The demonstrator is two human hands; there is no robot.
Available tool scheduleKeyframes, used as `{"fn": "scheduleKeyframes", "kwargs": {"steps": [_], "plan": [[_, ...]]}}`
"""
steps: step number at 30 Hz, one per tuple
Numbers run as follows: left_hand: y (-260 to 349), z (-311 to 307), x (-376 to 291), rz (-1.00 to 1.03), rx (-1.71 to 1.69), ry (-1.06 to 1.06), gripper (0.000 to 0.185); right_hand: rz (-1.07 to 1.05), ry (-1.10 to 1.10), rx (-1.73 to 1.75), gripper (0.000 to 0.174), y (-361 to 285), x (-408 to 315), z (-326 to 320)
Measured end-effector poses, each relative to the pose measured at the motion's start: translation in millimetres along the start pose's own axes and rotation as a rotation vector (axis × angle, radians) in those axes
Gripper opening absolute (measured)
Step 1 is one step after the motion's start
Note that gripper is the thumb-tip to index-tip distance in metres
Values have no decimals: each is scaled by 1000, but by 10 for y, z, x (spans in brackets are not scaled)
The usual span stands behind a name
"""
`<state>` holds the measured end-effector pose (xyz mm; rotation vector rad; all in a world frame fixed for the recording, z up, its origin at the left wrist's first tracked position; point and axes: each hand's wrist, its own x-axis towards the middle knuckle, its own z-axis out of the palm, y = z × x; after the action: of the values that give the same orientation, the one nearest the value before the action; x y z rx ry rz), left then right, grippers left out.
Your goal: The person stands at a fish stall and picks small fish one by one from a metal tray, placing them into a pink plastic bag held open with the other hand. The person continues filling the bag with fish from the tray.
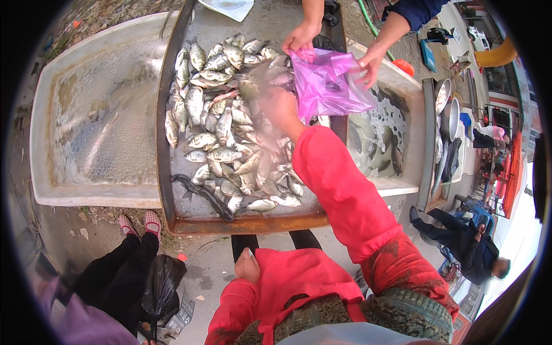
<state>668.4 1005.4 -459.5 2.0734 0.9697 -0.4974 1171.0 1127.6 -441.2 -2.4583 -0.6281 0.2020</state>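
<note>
A rusty-edged metal tray (276,223) holds a heap of small silvery fish (224,129), with a dark catfish-like fish (207,197) near its front left corner. My right hand (278,108), in a red sleeve, reaches over the right part of the heap; it is blurred, its fingers are hard to make out, and a blurred fish (250,89) lies by them. Just beyond it, another person's two hands spread a pink plastic bag (327,84). My left hand (248,266) is low before my red apron, its fingers curled; whether it holds something cannot be told.
White tubs of water stand at the left (99,197) and right (399,189) of the tray, the right one with large dark fish. A white scoop (230,6) rests at the tray's far end. A person with a black plastic bag (163,282) stands at the lower left. Metal bowls (451,118) are farther right.
</note>
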Motion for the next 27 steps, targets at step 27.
{"fn": "scheduleKeyframes", "kwargs": {"steps": [27], "plan": [[2477,-865,2890,16,-1167,63,34,295,-146,154,10,1608,-1879,-1634]]}}
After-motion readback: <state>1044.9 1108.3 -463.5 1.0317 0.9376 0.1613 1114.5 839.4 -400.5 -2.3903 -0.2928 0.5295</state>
